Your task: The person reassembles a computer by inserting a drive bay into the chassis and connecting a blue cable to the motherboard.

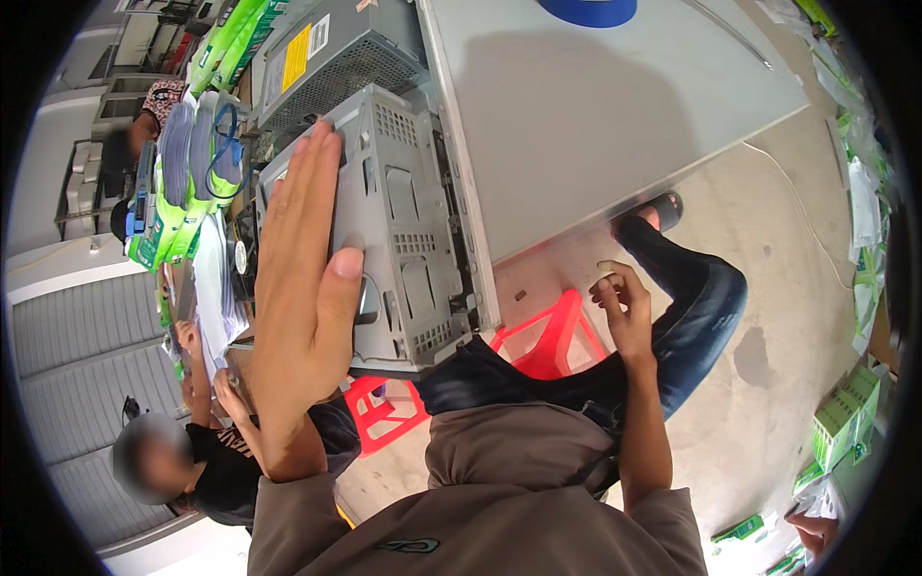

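A silver metal computer case (pixel 408 230) lies on its side, its cut-out frame facing up. My left hand (pixel 305 259) is stretched flat over the case's left part, fingers straight and close together, thumb set apart. It appears to rest on the metal, though contact under the palm is hidden. My right hand (pixel 624 307) hovers over my lap, away from the case. Its fingers are loosely bent, with a gap between index finger and thumb, and I see nothing held there. Beyond the case sits a grey perforated metal unit (pixel 346 58) with a yellow label.
A grey tabletop (pixel 576 125) spreads to the right, bearing a blue roll (pixel 591 10) and a thin metal rod (pixel 730 34). Red plastic stools (pixel 547 346) stand below. At left, another person (pixel 216 470) reaches toward stacked papers (pixel 216 278) and green packages (pixel 173 230). Green boxes (pixel 845 418) line the right.
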{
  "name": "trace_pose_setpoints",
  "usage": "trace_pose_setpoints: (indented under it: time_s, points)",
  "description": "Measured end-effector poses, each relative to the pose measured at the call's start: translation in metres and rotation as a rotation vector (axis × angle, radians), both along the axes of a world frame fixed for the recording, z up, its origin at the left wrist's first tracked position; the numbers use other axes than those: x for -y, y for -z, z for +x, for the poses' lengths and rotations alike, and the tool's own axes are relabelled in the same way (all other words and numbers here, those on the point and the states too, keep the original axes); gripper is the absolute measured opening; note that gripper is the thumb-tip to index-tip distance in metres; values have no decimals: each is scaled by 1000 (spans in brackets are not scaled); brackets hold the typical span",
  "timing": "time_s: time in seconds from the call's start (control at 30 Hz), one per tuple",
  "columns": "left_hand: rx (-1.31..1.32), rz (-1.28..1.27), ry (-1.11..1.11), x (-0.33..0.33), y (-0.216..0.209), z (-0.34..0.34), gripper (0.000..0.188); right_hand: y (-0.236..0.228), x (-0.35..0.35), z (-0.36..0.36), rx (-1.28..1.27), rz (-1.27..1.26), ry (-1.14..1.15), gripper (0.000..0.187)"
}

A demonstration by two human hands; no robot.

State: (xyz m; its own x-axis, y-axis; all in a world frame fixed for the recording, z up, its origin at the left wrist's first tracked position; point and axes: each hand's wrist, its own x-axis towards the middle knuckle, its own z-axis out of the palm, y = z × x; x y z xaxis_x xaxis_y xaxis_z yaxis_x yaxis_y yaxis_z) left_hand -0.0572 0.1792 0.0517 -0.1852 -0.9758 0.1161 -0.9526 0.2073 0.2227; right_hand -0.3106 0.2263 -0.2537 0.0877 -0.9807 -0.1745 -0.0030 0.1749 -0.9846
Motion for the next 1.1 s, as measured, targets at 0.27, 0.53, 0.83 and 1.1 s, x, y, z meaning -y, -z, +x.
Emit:
trace_pose_setpoints:
  time_s: [0.27,0.53,0.83,1.1]
  points:
    - [-143,116,56,8,-18,4,66,14,6,12,-200,176,-270,27]
    - [2,-33,90,18,6,13,55,-21,12,17,-117,124,-554,19]
    - [-78,-29,17,16,9,7,53,-157,-67,71,182,-757,-285,20]
    - [-125,-89,129,10,10,14,68,-177,-97,94,-276,-813,-25,31]
